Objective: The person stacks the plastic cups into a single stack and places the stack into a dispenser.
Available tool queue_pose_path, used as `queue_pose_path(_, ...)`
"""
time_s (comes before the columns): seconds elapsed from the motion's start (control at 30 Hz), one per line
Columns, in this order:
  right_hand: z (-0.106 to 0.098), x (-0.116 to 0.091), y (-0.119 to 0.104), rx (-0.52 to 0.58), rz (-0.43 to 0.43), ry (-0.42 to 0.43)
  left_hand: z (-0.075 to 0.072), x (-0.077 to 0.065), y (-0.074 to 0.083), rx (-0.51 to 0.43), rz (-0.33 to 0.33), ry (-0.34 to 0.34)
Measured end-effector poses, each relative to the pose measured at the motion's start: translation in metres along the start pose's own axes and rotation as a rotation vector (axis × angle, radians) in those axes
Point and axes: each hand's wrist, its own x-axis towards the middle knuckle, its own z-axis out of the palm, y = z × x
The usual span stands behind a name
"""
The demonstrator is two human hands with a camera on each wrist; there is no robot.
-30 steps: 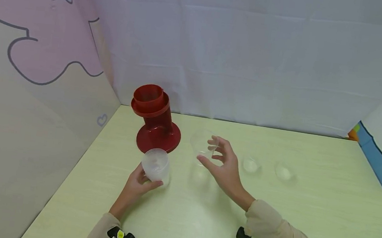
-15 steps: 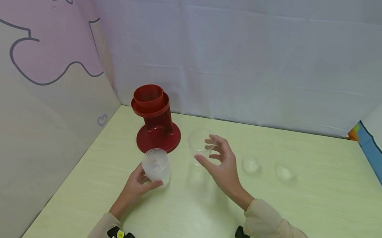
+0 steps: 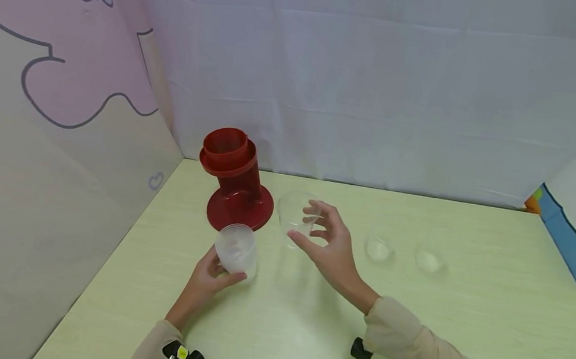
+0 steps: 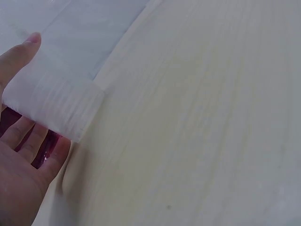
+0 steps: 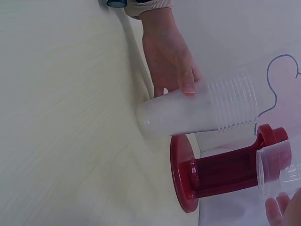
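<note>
My left hand [image 3: 208, 280] grips a stack of nested clear plastic cups [image 3: 235, 247], mouths up, low over the table. In the left wrist view my thumb and fingers lie on either side of the stack [image 4: 56, 101]. Further right, my right hand [image 3: 331, 243] holds a clear plastic cup [image 3: 291, 215] by its side, raised above the tabletop. Behind the stack stands a red holder [image 3: 240, 198] with a round base and an open tube top. In the right wrist view the held cup [image 5: 273, 165] overlaps the red holder's top, with my fingertips [image 5: 273, 209] at its side.
Two clear cups [image 3: 379, 249] [image 3: 429, 259] stand on the pale yellow-green table [image 3: 488, 297] to the right of my right hand. A white cloth wall [image 3: 372, 94] rises along the back edge. A printed panel [image 3: 52, 188] borders the left side.
My right hand has moved slightly left with the clear cup, toward the red holder and the stack. The left hand and its stack have stayed in place.
</note>
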Motion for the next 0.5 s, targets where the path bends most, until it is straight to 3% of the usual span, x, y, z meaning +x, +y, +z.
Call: queue_pose_path(0.5,0.0050,0.0053,-0.0036,0.004,-0.027,-0.024,0.0000,0.0013,-0.0013,0.000,0.003,0.003)
